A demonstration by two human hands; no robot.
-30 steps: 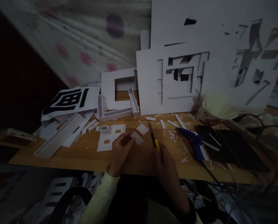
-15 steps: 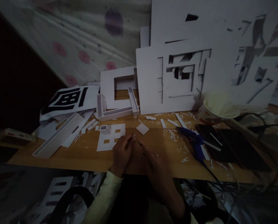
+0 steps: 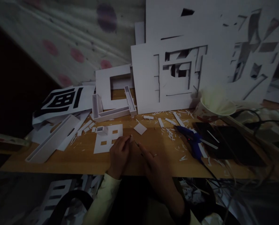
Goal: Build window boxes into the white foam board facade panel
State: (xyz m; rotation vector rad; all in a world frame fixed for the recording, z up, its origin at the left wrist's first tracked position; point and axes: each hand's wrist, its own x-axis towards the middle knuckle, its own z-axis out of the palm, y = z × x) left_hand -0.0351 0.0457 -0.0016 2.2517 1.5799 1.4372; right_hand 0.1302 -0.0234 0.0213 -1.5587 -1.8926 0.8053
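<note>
fingers clamped on a small white piece [image 3: 131, 139], a left hand [image 3: 119, 153] works over the front of the wooden surface [image 3: 69, 164], the right hand [image 3: 156, 167] closed around a slim knife [image 3: 136, 143]; the piece (probably light, stiff, easily dented) looks best held by its edges.

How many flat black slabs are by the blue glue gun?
2: the left slab, with white strips on it, just right of the glue gun, and the right slab beside it. No third one shows.
</note>
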